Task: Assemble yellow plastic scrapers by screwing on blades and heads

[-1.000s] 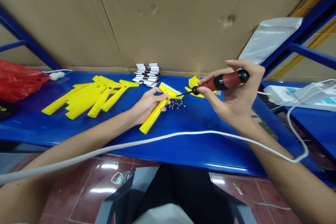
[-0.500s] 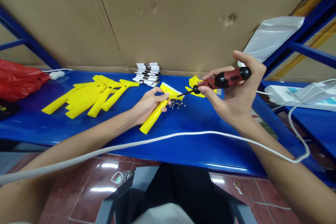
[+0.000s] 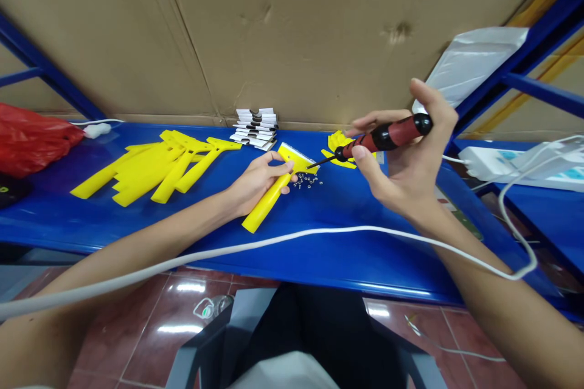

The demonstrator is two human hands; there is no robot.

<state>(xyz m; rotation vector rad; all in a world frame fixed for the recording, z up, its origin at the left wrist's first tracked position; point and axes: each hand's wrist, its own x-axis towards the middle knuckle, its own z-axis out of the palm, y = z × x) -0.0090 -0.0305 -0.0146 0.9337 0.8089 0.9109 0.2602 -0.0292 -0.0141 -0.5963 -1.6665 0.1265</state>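
My left hand [image 3: 262, 182] is closed around a yellow scraper [image 3: 267, 202] near its neck, its handle slanting down toward me. A pale blade strip lines the scraper's wide head. In my right hand [image 3: 406, 158] is a red and black screwdriver [image 3: 385, 135], held between the thumb and fingers. The tip of its dark shaft meets the scraper's head close to the right corner. Just below the head, several small screws or nuts [image 3: 310, 181] lie scattered on the blue table [image 3: 337, 255]. Small yellow pieces [image 3: 338, 140] lie behind the screwdriver.
A pile of yellow scraper bodies [image 3: 150, 170] lies at the left. Folded white cards [image 3: 255, 127] are stacked against the cardboard wall [image 3: 292, 36]. A white cable [image 3: 274, 239] crosses in front of both forearms. A red bag [image 3: 31, 140] sits far left, a power strip [image 3: 524, 164] far right.
The fingers of my right hand have loosened and shifted on the screwdriver handle, which looks turned. The tip and the scraper stay in nearly the same place.
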